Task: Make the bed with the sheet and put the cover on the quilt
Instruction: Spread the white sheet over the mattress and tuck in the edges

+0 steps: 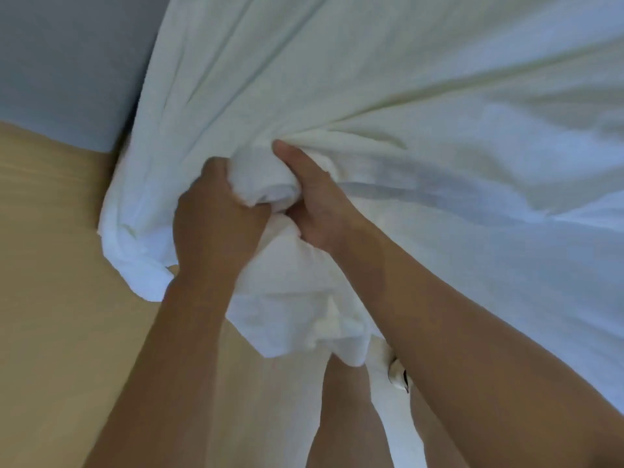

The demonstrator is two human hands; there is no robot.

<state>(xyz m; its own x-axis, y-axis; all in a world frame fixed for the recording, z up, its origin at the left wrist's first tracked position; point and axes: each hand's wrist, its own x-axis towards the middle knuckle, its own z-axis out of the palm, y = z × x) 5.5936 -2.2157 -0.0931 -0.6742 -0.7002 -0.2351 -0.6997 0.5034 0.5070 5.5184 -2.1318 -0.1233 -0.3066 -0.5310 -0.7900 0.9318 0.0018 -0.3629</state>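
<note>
White bedding (371, 79) fills the upper and right part of the view, with folds running toward my hands. My left hand (216, 217) grips a bunched wad of the white cloth (270, 184) from the left. My right hand (314, 201) grips the same wad from the right, thumb pointing up along a fold. More gathered cloth (297, 315) hangs below my hands. I cannot tell whether this cloth is the sheet, the cover or the quilt.
A light wooden floor (50, 265) lies at the left and below. A grey wall (67, 62) stands at the upper left. My legs (344, 417) and a white slipper (398, 373) show beneath the cloth.
</note>
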